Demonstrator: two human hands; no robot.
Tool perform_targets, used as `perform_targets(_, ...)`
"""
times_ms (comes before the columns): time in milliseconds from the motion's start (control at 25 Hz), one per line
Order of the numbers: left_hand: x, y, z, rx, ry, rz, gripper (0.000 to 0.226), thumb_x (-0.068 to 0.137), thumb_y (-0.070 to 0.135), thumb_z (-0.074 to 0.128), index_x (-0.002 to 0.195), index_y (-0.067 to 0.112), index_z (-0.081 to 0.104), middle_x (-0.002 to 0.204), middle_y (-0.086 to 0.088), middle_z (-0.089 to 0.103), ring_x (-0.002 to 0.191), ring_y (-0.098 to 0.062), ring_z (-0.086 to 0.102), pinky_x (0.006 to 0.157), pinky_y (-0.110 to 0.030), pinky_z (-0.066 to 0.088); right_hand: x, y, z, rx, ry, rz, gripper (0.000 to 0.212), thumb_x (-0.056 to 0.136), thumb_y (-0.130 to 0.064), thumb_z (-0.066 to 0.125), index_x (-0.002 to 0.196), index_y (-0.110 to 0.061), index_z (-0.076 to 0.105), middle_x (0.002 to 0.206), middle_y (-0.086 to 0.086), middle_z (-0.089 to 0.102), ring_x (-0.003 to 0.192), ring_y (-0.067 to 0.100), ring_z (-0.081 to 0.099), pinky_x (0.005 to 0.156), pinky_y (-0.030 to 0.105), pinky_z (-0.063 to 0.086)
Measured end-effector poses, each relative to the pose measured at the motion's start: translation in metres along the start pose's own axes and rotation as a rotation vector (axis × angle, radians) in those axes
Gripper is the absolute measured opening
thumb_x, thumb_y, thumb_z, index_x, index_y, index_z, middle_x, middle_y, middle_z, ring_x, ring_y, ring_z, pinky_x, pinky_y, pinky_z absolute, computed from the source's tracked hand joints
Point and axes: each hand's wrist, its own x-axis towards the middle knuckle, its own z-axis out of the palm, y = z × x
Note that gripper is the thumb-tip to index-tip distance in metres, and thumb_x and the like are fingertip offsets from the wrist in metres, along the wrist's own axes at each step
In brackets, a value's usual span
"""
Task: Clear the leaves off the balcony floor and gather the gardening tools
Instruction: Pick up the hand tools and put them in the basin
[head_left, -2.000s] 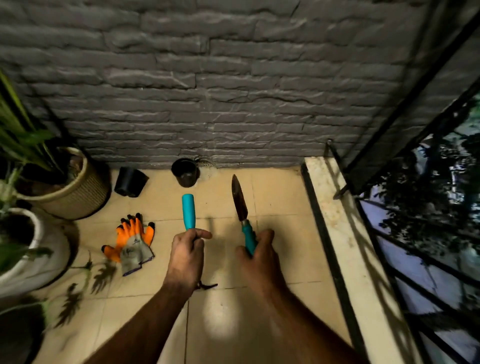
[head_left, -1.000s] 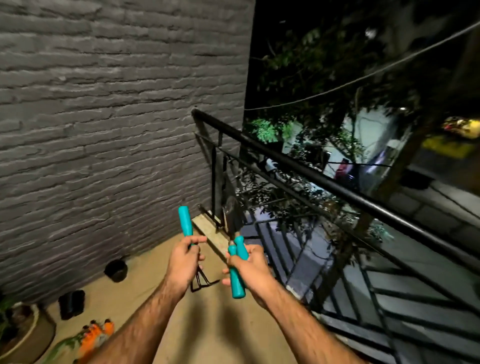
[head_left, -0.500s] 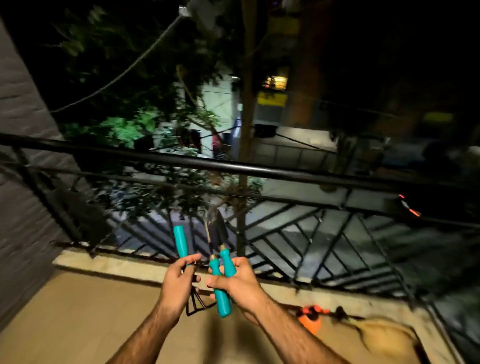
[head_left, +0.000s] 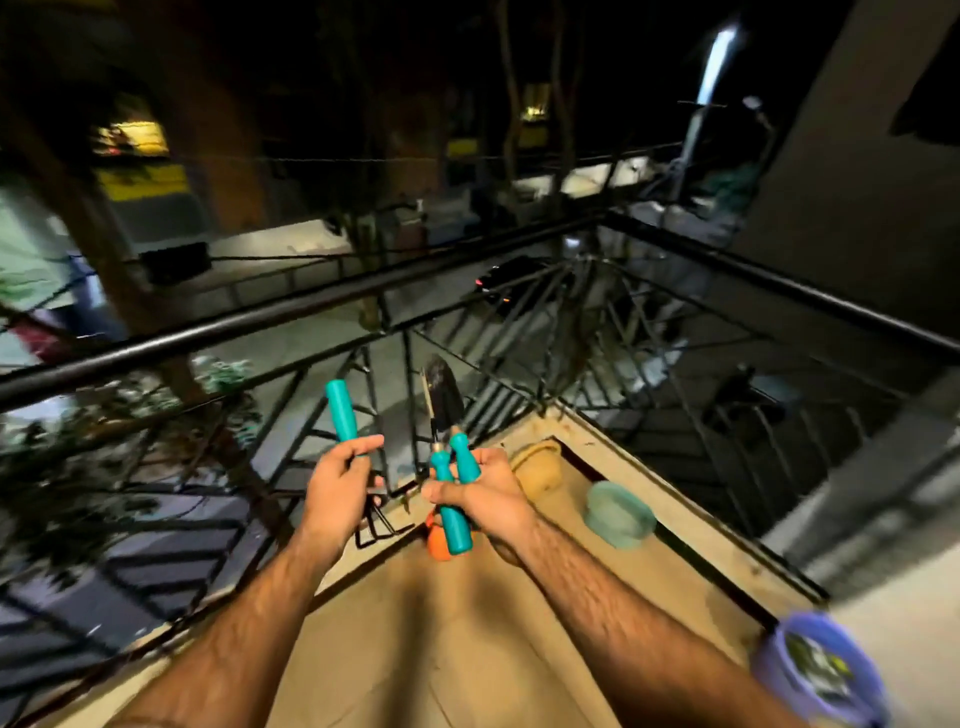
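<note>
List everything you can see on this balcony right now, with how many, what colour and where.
hand rake: one, teal handle, dark tines pointing down, in the left hand
trowels: two, teal handles, dark blades up, in the right hand
orange object: one, on the floor behind the right hand; too hidden to identify
tan pot: one, floor corner by the railing
green pot: one, pale green, right of the tan pot
purple bucket: one, bottom right, blurred
railing: one, black metal, around the balcony edge
floor: beige tiles
left hand: one, shut on the rake
right hand: one, shut on both trowels
</note>
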Motion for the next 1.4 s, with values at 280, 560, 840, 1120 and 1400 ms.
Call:
perform_targets(280,-0.026,0.023,0.115,-0.016,-0.305,0.073,0.038,0.099,0.003,0.046,0.094,0.032,0.07,0.08,-0.001,0.062,0.056,-0.01,0.059,0.058,-0.031,0.05,-0.064,0.0,-0.096,0.083,0.334,-0.018,0.06,0.068,-0.003,0.09,0.115,0.001,0.052,0.103,0.014,0.07,0.073,0.017,0.068,0.065,0.043,0.063)
perform_targets(560,-0.069,0.059,0.212,-0.089,-0.536,0.09,0.031,0.102,0.002,0.043,0.104,0.02,0.069,0.103,-0.003,0.062,0.07,-0.013,0.061,0.048,-0.026,0.051,-0.106,-0.002,-0.189,0.144,0.459,-0.048,0.031,0.078,0.004,0.081,0.093,-0.013,0.059,0.087,0.002,0.067,0.075,0.017,0.065,0.069,0.04,0.06)
perform_targets(840,-0.104,0.068,0.309,-0.089,-0.553,0.034,0.032,0.102,0.003,0.043,0.104,0.024,0.067,0.112,-0.005,0.06,0.079,-0.016,0.065,0.054,-0.029,0.053,-0.111,0.002,-0.291,0.156,0.525,-0.035,0.044,0.072,-0.008,0.089,0.101,-0.02,0.057,0.106,0.007,0.068,0.103,0.027,0.07,0.088,0.054,0.059)
perform_targets(1120,-0.121,0.071,0.399,-0.06,-0.557,-0.059,0.03,0.103,0.009,0.047,0.126,0.013,0.065,0.122,-0.005,0.059,0.08,-0.013,0.065,0.055,-0.026,0.056,-0.083,0.002,-0.381,0.167,0.489,-0.005,0.056,0.074,-0.013,0.089,0.119,-0.016,0.055,0.115,0.008,0.066,0.103,0.027,0.07,0.084,0.053,0.061)
perform_targets(1400,-0.068,0.057,0.491,-0.102,-0.603,-0.272,0.022,0.096,0.04,0.063,0.107,0.023,0.072,0.107,-0.001,0.073,0.084,-0.012,0.07,0.083,-0.04,0.06,-0.005,0.008,-0.443,0.081,0.449,0.085,0.051,0.078,-0.022,0.086,0.118,-0.015,0.054,0.108,0.001,0.065,0.098,0.017,0.066,0.077,0.033,0.057)
